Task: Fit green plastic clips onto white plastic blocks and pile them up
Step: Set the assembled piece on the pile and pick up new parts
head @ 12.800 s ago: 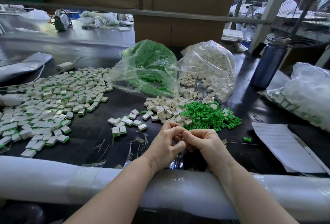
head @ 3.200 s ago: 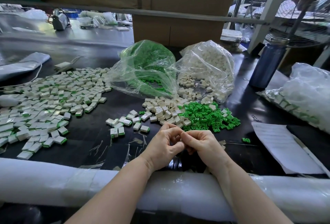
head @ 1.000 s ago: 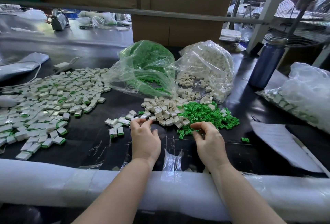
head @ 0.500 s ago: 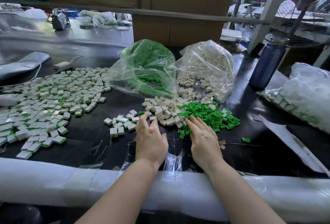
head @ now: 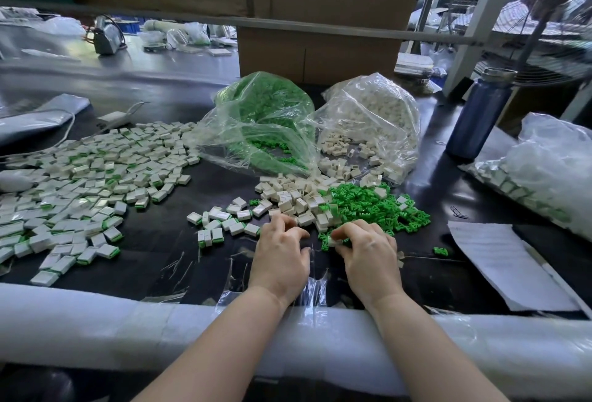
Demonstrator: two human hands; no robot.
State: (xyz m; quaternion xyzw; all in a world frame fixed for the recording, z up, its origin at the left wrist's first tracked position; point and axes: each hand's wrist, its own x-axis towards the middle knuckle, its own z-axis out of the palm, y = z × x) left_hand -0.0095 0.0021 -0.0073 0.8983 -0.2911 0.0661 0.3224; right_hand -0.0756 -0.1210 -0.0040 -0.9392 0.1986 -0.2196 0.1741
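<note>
Now both hands at loose stock, mid-bench, likely fetching parts for next fit. Left hand [head: 282, 257] at near edge of white blocks [head: 294, 199], fingers curled down onto them; whether one is gripped, cannot tell. Right hand [head: 368, 251] at near-left edge of green clips [head: 374, 206], fingertips pinched together on small pale piece beside clips. Finished pieces [head: 86, 177] spread far left, clear of working spot.
</note>
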